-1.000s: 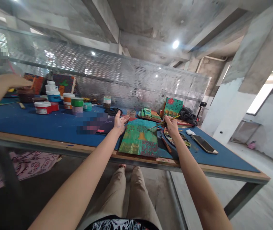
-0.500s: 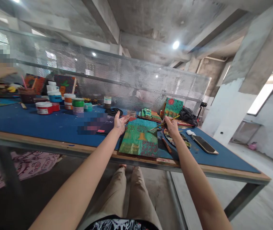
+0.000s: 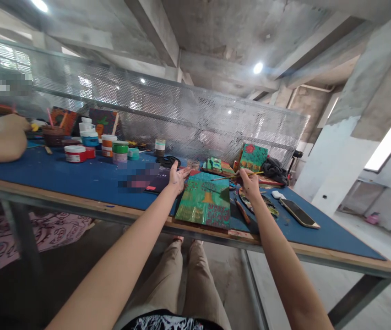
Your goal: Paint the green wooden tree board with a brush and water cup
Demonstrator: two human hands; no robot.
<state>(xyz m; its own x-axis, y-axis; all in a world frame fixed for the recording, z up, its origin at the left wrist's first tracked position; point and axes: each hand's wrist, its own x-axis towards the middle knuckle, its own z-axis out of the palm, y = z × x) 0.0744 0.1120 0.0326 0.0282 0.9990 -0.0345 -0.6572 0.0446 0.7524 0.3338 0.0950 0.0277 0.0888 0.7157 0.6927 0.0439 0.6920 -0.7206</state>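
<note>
A painted canvas [image 3: 198,206] in green, blue and yellow, with a tree on it, lies at the table's front edge. My right hand [image 3: 249,182] pinches a thin paintbrush [image 3: 228,177], whose tip is over the upper part of the canvas. My left hand [image 3: 178,178] is at the canvas's upper left corner, fingers spread and holding nothing. Whether it touches the canvas I cannot tell. Beside my right hand are a paint-smeared palette [image 3: 270,208] and another brush with a reddish-brown handle [image 3: 242,212]. A dark tablet-like screen [image 3: 159,183] lies left of the canvas.
Several paint jars [image 3: 75,153] stand at the left of the blue table [image 3: 61,176]. Another person's arm [image 3: 6,140] rests at the far left. A phone [image 3: 298,213] lies on the right. A small flower painting [image 3: 254,156] leans near a dark cloth [image 3: 275,170] before a perforated metal screen [image 3: 188,119].
My right hand has moved the brush tip from the tree up toward the canvas's top. The other person's arm has come down onto the table. The view has shifted slightly left.
</note>
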